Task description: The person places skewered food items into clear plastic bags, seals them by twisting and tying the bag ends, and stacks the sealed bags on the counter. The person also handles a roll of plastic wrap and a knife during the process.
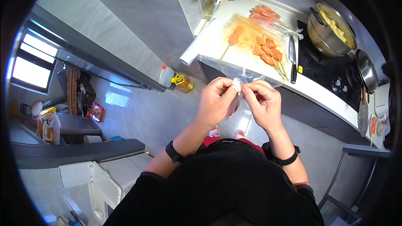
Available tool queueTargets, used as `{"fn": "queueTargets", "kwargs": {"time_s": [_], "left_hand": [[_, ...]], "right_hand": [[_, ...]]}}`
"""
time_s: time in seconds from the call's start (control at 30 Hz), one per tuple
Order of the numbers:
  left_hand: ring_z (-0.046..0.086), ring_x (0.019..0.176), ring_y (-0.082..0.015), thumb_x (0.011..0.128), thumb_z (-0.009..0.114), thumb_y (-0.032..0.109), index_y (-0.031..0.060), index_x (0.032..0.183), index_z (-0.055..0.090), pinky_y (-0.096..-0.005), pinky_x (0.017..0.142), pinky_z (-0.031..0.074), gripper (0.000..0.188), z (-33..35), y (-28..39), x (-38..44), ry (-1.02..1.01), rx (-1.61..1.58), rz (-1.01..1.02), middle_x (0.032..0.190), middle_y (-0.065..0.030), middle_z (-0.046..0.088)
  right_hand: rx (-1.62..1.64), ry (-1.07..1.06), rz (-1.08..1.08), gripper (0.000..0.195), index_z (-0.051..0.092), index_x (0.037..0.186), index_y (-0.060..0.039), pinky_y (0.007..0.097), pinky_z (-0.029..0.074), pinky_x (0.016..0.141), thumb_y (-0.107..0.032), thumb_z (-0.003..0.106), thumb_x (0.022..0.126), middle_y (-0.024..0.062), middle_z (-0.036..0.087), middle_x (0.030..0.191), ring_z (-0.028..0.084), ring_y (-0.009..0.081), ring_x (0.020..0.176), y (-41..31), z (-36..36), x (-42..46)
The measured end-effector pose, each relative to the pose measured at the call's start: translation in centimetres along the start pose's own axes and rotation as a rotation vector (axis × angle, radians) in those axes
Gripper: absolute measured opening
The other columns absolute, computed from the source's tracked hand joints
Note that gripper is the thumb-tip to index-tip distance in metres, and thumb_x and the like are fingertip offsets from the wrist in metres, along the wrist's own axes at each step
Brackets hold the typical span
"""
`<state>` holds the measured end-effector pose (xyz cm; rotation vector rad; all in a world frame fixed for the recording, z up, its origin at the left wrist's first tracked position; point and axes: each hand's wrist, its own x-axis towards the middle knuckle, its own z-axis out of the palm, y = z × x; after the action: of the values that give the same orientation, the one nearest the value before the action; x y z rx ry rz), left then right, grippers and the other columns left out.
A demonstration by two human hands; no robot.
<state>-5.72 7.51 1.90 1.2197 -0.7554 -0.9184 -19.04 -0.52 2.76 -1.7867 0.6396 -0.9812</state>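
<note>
Between my left hand [216, 102] and my right hand [263, 102] is the gathered neck of a clear plastic bag [233, 105]; both pinch it with fingertips. The bag hangs below my fingers with something reddish inside. Beyond them, on the white counter, raw meat pieces on sticks [267, 50] lie on a stained cutting board [245, 59]. One separate skewer of meat [234, 37] lies further left on it. Bagged meat skewers [265, 14] rest behind. A roll of clear plastic [199, 42] lies at the board's left, and a kitchen knife [292, 53] at its right.
Right of the board is a black cooktop [326, 75] with a large steel pot [329, 31] holding yellowish food. A steel pan [367, 72] stands beyond it. On the floor are an oil bottle [183, 83] and a red-capped jug [166, 77].
</note>
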Motion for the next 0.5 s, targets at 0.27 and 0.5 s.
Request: {"fn": "queueTargets", "kwargs": {"time_s": [0.27, 0.5], "left_hand": [[0.061, 0.083, -0.01, 0.089, 0.063, -0.001, -0.0055, 0.092, 0.064, -0.0241, 0.073, 0.05, 0.006, -0.2, 0.1, -0.2, 0.057, 0.425, 0.276, 0.092, -0.008, 0.063], [0.067, 0.075, -0.0244, 0.084, 0.066, 0.004, -0.0009, 0.086, 0.063, -0.0339, 0.066, 0.053, 0.006, -0.4, -0.6, -0.2, 0.047, 0.504, 0.362, 0.083, -0.013, 0.066]], "right_hand": [[-0.16, -0.048, -0.036, 0.015, 0.074, 0.091, -0.0013, 0.0235, 0.045, 0.049, -0.003, 0.071, 0.076, 0.0076, 0.064, 0.07, 0.058, 0.0102, 0.053, -1.5, -0.2, 0.6], [-0.288, 0.021, -0.097, 0.005, 0.067, 0.077, 0.0027, 0.0216, 0.044, 0.049, 0.0, 0.07, 0.073, 0.0045, 0.062, 0.069, 0.054, 0.0068, 0.051, -1.1, 0.7, 0.2]]}}
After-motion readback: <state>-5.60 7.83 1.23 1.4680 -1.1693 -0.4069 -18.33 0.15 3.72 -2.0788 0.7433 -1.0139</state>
